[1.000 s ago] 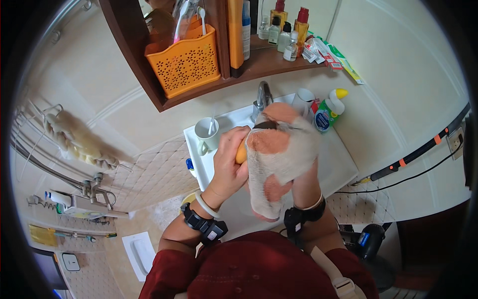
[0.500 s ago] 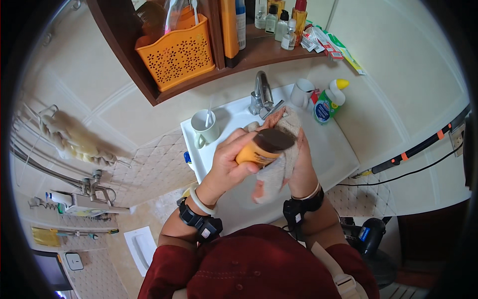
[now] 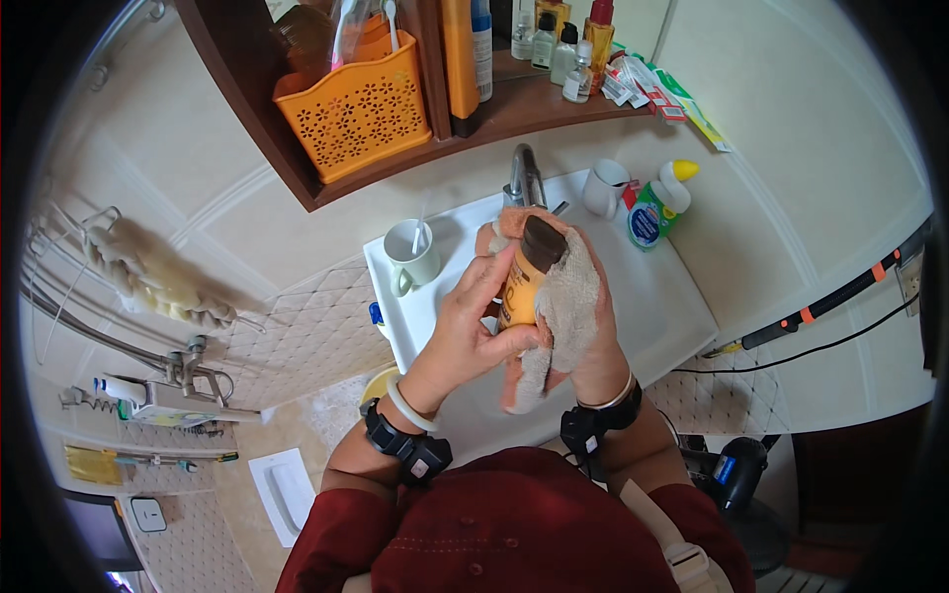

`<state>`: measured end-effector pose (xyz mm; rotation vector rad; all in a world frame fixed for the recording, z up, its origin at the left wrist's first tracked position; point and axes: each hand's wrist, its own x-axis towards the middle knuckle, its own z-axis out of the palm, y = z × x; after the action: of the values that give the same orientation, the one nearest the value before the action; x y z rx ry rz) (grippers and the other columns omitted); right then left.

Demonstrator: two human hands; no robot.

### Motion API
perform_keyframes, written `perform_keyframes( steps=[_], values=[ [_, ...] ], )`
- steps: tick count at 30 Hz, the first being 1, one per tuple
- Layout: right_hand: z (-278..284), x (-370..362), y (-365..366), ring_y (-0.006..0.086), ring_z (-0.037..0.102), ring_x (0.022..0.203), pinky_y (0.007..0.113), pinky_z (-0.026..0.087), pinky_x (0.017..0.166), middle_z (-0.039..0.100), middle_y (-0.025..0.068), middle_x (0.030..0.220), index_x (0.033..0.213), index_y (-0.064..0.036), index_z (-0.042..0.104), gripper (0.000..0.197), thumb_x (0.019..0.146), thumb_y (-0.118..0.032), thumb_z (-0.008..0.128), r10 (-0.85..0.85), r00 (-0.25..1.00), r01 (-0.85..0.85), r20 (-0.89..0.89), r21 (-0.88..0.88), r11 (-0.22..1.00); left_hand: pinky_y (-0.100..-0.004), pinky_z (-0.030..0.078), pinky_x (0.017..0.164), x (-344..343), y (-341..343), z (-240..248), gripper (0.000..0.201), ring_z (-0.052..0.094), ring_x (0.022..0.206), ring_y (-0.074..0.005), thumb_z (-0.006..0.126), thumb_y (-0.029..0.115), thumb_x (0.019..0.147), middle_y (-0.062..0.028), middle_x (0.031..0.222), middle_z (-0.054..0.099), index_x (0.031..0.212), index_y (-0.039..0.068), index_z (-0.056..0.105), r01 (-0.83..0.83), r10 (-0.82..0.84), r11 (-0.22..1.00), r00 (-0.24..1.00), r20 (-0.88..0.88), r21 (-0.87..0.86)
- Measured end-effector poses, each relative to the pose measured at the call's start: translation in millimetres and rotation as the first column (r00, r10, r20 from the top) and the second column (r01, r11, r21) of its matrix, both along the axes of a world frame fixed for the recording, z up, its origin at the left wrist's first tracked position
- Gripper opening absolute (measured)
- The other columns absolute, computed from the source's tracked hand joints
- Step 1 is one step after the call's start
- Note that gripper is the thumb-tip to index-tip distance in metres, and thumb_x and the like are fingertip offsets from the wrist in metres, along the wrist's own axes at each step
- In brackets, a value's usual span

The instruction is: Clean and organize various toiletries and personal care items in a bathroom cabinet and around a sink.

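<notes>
Over the white sink (image 3: 652, 296), my left hand (image 3: 460, 316) grips a yellow-orange bottle (image 3: 521, 295) with a dark brown cap. The bottle stands tilted, its cap pointing away from me. My right hand (image 3: 598, 346) is closed on a beige and pinkish cloth (image 3: 573, 306), which is pressed against the bottle's right side and bunches up behind the cap. Most of the right hand's fingers are hidden behind the cloth.
A chrome faucet (image 3: 526, 176) rises behind my hands. On the sink's left corner stands a pale mug (image 3: 411, 255) with a toothbrush. A white mug (image 3: 603, 188) and a green bottle with yellow cap (image 3: 654, 212) stand right. Above hangs a brown shelf (image 3: 514, 117) with an orange basket (image 3: 361, 114).
My left hand has turned the bottle more upright, so its cap now points away instead of to the right. The cloth has shifted and now lies along the bottle's right side.
</notes>
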<state>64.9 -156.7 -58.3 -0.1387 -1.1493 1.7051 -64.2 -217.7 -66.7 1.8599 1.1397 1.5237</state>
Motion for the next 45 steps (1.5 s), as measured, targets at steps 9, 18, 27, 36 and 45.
perform_keyframes(
  steps=[9, 18, 27, 36, 45],
  values=[
    [6, 2, 7, 0.0187, 0.051, 0.099, 0.029, 0.042, 0.086, 0.05, 0.012, 0.116, 0.121, 0.0017, 0.042, 0.044, 0.087, -0.023, 0.053, -0.336, 0.938, 0.331, 0.079, 0.072, 0.941, -0.0291, 0.028, 0.099, 21, 2, 8, 0.066, 0.035, 0.121, -0.0181, 0.043, 0.032, 0.093, -0.0114, 0.135, 0.033, 0.14, 0.0, 0.011, 0.242, -0.18, 0.965, 0.894, 0.411, -0.103],
    [11, -2, -5, 0.0268, 0.05, 0.111, 0.034, 0.038, 0.093, 0.048, 0.0214, 0.121, 0.126, 0.0092, 0.035, 0.052, 0.087, -0.021, 0.052, -0.596, 0.796, 0.389, 0.108, 0.663, 0.639, -0.0294, 0.033, 0.097, 45, 9, 14, 0.068, 0.043, 0.114, -0.0173, 0.049, 0.045, 0.088, -0.0097, 0.123, 0.045, 0.131, -0.003, 0.027, -0.095, 0.02, 0.991, 0.803, 0.596, 0.095],
    [70, 8, 62, 0.0155, 0.058, 0.09, 0.026, 0.049, 0.076, 0.059, 0.0064, 0.1, 0.113, 0.0001, 0.049, 0.025, 0.089, -0.006, 0.048, -0.424, 0.9, 0.433, -0.102, 0.088, 0.897, -0.0388, 0.039, 0.096, 14, 17, 0, 0.067, 0.048, 0.111, -0.0219, 0.069, 0.043, 0.074, -0.0094, 0.118, 0.051, 0.121, 0.005, 0.042, 0.473, -0.258, 0.88, 0.421, 0.87, 0.033],
    [89, -66, 220, 0.028, 0.056, 0.1, 0.038, 0.045, 0.086, 0.057, 0.0171, 0.112, 0.117, 0.0034, 0.048, 0.041, 0.079, -0.011, 0.053, -0.852, 0.316, 0.279, 0.417, 0.818, 0.504, -0.0308, 0.048, 0.076, 23, 88, 43, 0.041, 0.057, 0.087, -0.0169, 0.054, 0.036, 0.087, -0.0071, 0.097, 0.056, 0.112, 0.004, 0.046, 0.364, -0.205, 0.931, 0.435, 0.877, 0.036],
    [83, -93, 214, 0.0357, 0.058, 0.088, 0.04, 0.044, 0.083, 0.061, 0.0192, 0.096, 0.083, 0.0007, 0.066, 0.033, 0.073, -0.029, 0.06, -0.937, -0.029, -0.319, 0.348, 0.885, 0.339, -0.0319, 0.051, 0.072, -18, 116, 23, 0.033, 0.06, 0.081, -0.0195, 0.054, 0.036, 0.088, -0.0094, 0.087, 0.06, 0.101, 0.005, 0.05, 0.326, -0.097, 0.943, 0.461, 0.882, -0.067]
  ],
)
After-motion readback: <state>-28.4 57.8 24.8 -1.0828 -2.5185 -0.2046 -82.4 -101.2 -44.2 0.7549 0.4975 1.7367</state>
